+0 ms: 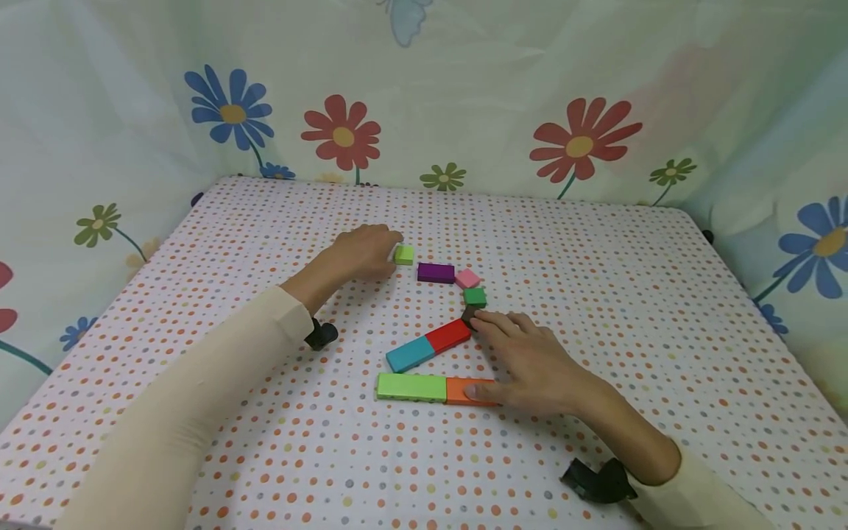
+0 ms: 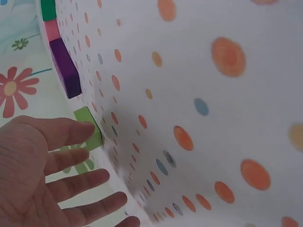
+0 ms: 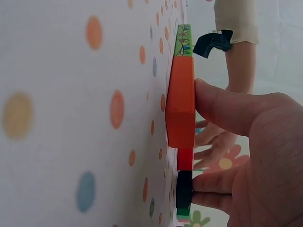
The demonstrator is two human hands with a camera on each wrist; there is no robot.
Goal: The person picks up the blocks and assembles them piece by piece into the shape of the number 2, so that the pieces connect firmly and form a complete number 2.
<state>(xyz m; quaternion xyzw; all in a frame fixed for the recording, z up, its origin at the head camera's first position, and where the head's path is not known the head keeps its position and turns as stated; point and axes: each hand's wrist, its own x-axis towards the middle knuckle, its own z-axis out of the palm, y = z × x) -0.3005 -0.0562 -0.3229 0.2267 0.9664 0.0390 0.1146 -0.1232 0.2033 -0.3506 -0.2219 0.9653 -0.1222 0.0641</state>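
Left hand (image 1: 363, 250) out flat on the dotted tablecloth (image 1: 596, 280), fingers loose and spread, fingertips (image 2: 87, 130) right against the small light green block (image 1: 404, 255), gripping nothing. Just right of that block, a purple brick (image 1: 436, 273), then a pink block (image 1: 467, 278) and a dark green block (image 1: 475, 297), curving down in a line. Right hand (image 1: 523, 361) lying low over the near end of the curve, fingers extended and relaxed, not curled round anything. Fingertips (image 1: 486, 318) on a small black block (image 3: 184, 190) at the end of the red brick (image 1: 448, 336); thumb (image 3: 222, 106) pressed flat on top of the orange brick (image 1: 464, 390). Red brick joined end to end with a blue brick (image 1: 411, 354), lying at a slant. In front of them, a long light green brick (image 1: 411, 386) butted against the orange one, in a straight row. Cream sleeves (image 1: 199, 390) on both arms, a black strap at each wrist. Flowered cloth (image 1: 583, 140) hanging behind and beside the table.
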